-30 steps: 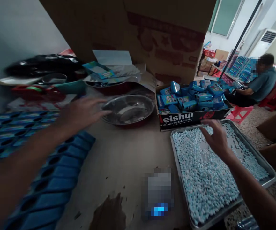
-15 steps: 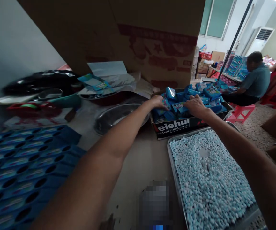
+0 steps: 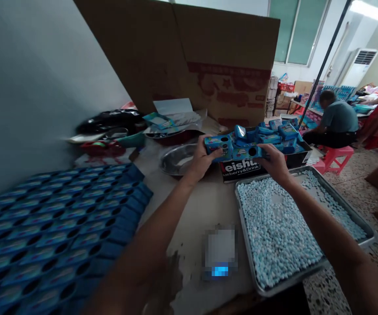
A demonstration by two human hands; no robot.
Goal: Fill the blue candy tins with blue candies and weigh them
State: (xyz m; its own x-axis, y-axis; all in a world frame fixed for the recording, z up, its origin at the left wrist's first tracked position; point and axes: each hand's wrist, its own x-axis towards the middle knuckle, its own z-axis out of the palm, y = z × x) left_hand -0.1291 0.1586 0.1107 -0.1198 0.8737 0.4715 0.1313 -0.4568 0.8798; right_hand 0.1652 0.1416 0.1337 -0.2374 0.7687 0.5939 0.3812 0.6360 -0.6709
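Note:
My left hand (image 3: 201, 162) is closed around small blue printed boxes (image 3: 216, 142) with dark round holes; exactly how many it holds is unclear. Gripped at its right end by my right hand (image 3: 274, 161) is another small blue box (image 3: 241, 152), which also has a round hole. These boxes meet or nearly meet in front of a black open carton (image 3: 239, 171) heaped with more blue boxes (image 3: 289, 131). Nearer me, a metal tray (image 3: 245, 236) holds a layer of small pale-blue and white pieces (image 3: 280, 232), partly behind my right forearm.
Rows of blue boxes (image 3: 77, 218) with holes facing up cover the left side. A blurred-out device (image 3: 220, 247) with a lit blue display lies on the table (image 3: 189, 210). Behind are a clear bowl (image 3: 172, 159) and a large cardboard sheet (image 3: 228, 48). One person (image 3: 338, 116) sits on a red stool (image 3: 338, 158).
Both hands have come up out of the carton and toward me, now with blue boxes in them. The view has shifted, showing more of the box rows and the tray.

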